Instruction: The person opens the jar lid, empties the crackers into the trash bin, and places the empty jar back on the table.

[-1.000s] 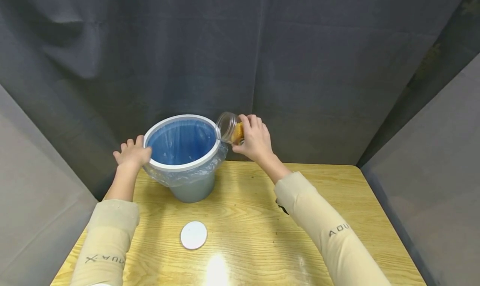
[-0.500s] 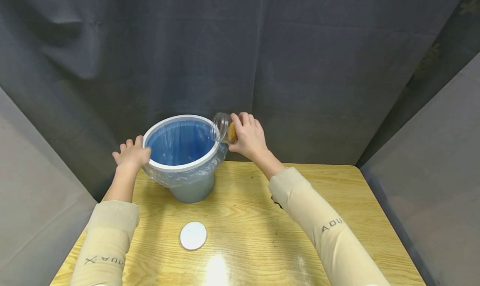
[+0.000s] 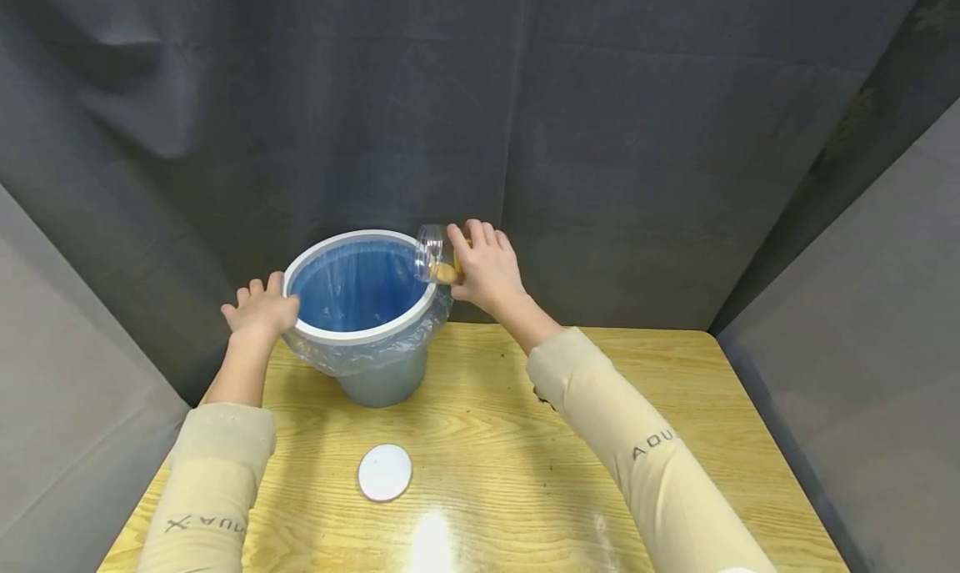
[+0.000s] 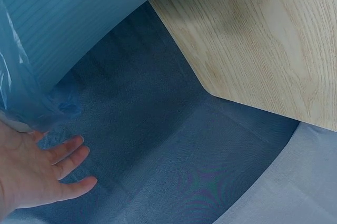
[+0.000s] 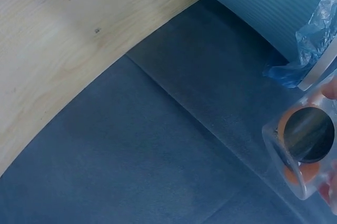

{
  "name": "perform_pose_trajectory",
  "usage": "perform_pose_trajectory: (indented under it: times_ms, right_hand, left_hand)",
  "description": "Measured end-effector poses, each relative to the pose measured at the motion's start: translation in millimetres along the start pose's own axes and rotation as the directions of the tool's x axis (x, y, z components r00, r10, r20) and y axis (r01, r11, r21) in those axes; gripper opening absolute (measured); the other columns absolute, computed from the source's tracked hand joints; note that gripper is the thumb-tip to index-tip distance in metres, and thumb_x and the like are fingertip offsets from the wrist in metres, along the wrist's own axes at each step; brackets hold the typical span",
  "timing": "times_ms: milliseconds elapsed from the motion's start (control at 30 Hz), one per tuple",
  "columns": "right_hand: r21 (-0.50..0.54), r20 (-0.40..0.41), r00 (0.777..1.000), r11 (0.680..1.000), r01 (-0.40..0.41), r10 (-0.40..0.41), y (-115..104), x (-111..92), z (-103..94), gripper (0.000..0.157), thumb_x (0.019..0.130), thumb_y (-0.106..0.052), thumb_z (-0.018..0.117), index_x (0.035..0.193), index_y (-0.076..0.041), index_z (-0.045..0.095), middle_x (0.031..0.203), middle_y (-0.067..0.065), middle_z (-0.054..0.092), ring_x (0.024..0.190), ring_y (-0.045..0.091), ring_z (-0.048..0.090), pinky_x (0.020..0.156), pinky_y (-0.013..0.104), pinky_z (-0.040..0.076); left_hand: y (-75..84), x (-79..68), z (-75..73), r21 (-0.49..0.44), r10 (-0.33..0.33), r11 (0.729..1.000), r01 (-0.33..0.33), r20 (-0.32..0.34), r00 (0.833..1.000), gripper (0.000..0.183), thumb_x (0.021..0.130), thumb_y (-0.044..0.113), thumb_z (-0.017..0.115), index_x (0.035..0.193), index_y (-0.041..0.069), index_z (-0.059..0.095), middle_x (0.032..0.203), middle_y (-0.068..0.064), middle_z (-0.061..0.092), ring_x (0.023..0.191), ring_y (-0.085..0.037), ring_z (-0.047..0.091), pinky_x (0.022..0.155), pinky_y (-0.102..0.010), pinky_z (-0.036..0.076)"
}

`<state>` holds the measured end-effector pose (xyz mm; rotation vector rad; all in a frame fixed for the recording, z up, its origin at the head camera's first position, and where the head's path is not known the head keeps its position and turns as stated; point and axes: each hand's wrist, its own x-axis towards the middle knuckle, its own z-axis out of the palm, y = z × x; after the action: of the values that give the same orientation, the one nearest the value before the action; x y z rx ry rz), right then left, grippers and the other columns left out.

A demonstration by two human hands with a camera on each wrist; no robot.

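A blue-grey trash can [image 3: 381,381] with a white rim and a clear liner bag [image 3: 360,358] folded over it stands at the table's back left. My left hand [image 3: 261,313] holds its rim at the left, thumb over the edge, other fingers spread outside; in the left wrist view these fingers [image 4: 68,168] extend below the bag. My right hand [image 3: 489,266] grips a clear jar [image 3: 429,254] tipped sideways, its mouth over the rim's right side. Yellow-orange pieces [image 3: 446,273] lie inside it. The jar's base [image 5: 308,134] shows a dark round patch in the right wrist view.
A white round disc, perhaps a lid [image 3: 385,473], lies on the wooden table [image 3: 480,439] in front of the trash can. A dark grey curtain [image 3: 615,156] hangs behind the table, and lighter panels [image 3: 862,339] flank both sides.
My right hand has moved left with the jar, bringing its mouth over the rim. The yellow-orange pieces have shifted toward the mouth. The left hand has stayed nearly still on the rim.
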<state>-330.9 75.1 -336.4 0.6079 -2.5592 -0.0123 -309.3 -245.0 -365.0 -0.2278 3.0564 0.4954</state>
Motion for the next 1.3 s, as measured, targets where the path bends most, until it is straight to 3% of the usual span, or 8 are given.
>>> perform_pose_trajectory:
  times_ms: [600, 1300]
  right_hand:
    - [-0.125, 0.014, 0.997, 0.989, 0.081, -0.08, -7.4, 12.5, -10.4, 0.082, 0.064, -0.039, 0.077, 0.131, -0.015, 0.036, 0.125, 0.014, 0.041, 0.111, 0.03, 0.041, 0.092, 0.042, 0.036]
    - [-0.189, 0.058, 0.984, 0.966, 0.177, -0.169, -14.4, 17.9, -19.0, 0.08, 0.065, -0.037, 0.079, 0.129, -0.016, 0.035, 0.123, 0.012, 0.039, 0.111, 0.027, 0.037, 0.097, 0.039, 0.031]
  left_hand:
    - [-1.6, 1.8, -1.1, -0.004, -0.003, 1.0, 0.003, 0.003, 1.0, 0.061, 0.092, 0.03, 0.034, 0.14, -0.002, 0.017, 0.135, -0.037, 0.019, 0.123, -0.053, 0.014, 0.095, -0.07, 0.009]
    - [0.2, 0.2, 0.9, -0.004, -0.011, 1.0, 0.011, -0.005, 1.0, 0.06, 0.091, 0.029, 0.034, 0.14, -0.002, 0.017, 0.135, -0.036, 0.019, 0.123, -0.052, 0.015, 0.095, -0.07, 0.01]
